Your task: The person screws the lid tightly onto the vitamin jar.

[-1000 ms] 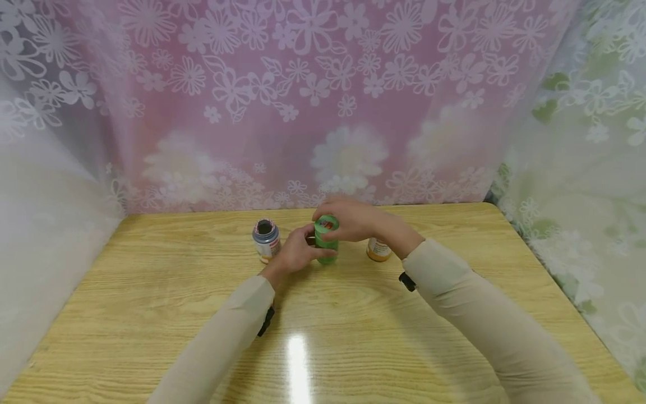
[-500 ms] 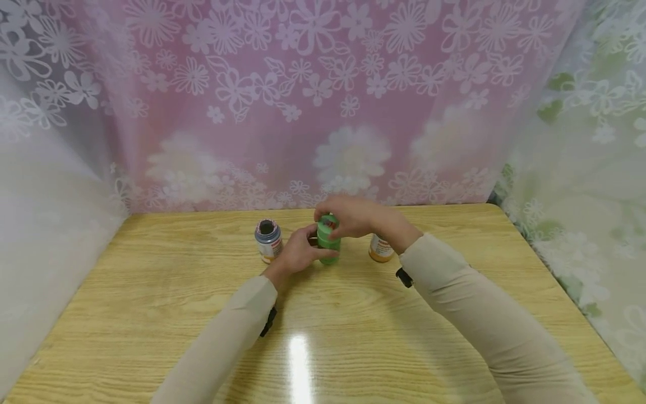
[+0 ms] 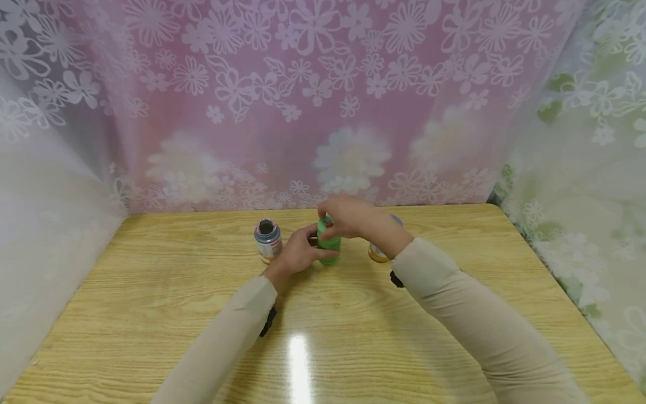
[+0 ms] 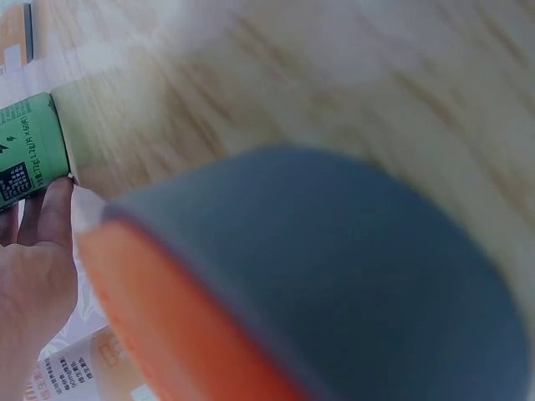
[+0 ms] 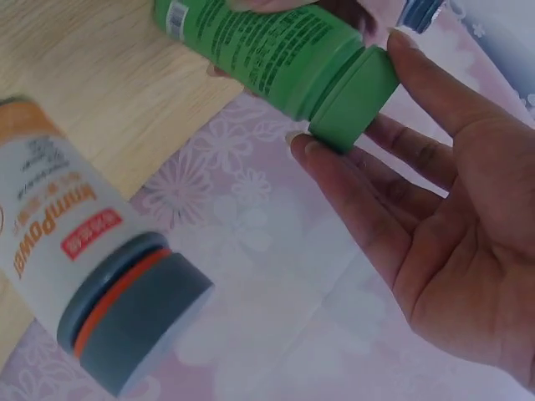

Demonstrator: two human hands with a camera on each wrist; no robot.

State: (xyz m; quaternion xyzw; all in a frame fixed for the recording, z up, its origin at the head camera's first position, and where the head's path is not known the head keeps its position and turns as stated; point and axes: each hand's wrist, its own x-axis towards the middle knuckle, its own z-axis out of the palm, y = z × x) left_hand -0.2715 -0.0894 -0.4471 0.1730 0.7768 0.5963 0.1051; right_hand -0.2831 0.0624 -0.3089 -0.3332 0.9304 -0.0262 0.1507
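A green bottle [image 3: 330,244] with a green cap [image 5: 355,98] stands upright on the table between my hands. Thumb and fingers of my left hand [image 3: 299,251] wrap around its lower body. From above, my right hand [image 3: 350,217] holds the cap, its thumb and fingertips on the cap's edge in the right wrist view. The cap sits at the bottle's neck, and the right hand covers part of it in the head view. Just left of my left hand is a white bottle [image 3: 268,245] with a dark grey neck and an uncovered mouth.
Another white bottle [image 5: 71,205] with an orange band and a grey cap stands on the right, partly behind my right wrist in the head view. The wooden table [image 3: 166,292] ends at a pink flowered curtain [image 3: 252,146]. A blurred grey-and-orange shape [image 4: 334,267] fills the left wrist view's foreground.
My right hand has turned at the cap, its wrist swinging slightly left. The right-hand bottle's grey cap now shows behind the wrist. My left hand keeps its hold on the green bottle.
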